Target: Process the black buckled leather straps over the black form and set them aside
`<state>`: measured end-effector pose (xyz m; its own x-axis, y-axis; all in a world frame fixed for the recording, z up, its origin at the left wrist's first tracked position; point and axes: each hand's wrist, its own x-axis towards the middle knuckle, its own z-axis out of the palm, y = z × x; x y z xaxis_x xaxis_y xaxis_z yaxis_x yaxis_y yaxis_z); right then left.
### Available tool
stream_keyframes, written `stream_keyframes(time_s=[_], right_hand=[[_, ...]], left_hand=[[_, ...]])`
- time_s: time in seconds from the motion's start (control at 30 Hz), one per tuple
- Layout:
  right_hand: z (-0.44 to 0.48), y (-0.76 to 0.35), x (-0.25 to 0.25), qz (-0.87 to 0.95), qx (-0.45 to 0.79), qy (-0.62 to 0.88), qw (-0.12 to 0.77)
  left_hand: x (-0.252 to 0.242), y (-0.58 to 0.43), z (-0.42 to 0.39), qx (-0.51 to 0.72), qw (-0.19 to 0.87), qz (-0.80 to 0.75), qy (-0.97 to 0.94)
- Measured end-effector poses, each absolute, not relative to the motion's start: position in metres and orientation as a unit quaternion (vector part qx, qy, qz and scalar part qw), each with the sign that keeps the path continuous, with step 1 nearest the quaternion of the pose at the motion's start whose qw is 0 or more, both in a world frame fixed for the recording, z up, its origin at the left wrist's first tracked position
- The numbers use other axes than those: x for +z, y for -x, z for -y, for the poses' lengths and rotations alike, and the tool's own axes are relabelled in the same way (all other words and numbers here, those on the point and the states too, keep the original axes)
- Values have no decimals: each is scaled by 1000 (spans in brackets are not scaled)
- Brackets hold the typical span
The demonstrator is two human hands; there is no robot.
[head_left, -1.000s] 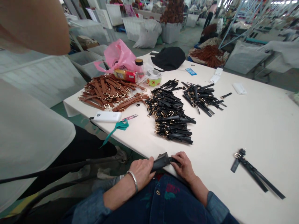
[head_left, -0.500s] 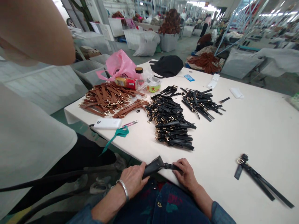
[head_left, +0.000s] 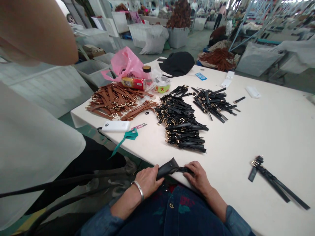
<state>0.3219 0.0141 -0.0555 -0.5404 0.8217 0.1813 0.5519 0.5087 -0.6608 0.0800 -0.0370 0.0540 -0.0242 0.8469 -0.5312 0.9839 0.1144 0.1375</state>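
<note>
Our left hand [head_left: 147,179], gripping a black piece [head_left: 168,168], has edged closer to our right hand [head_left: 199,177], pinching a strap [head_left: 182,169] still being worked.

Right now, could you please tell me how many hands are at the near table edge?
2: the left hand grips the broad black piece; the right hand holds the narrow strap at its end. Any hands of the person alongside are out of view.

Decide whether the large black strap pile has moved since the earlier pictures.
No; the large black strap pile shows no shift against the brown straps.
</note>
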Motion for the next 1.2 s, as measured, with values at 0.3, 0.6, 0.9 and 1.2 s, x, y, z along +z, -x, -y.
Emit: stream_keyframes(time_s=[0.3, 0.6, 0.9, 1.2], right_hand=[[-10, -319, -62, 822, 255, 425, 281], [-9, -320, -68, 821, 242, 427, 293], [-9, -319, -68, 822, 244, 432, 280], [-12, -315, -55, 852, 220, 415, 230]], left_hand=[[55, -109, 35, -122, 235, -675, -689], [54, -83, 42, -125, 220, -698, -670], [43, -82, 43, -112, 248, -711, -649], [39, -78, 44, -94, 258, -717, -641]])
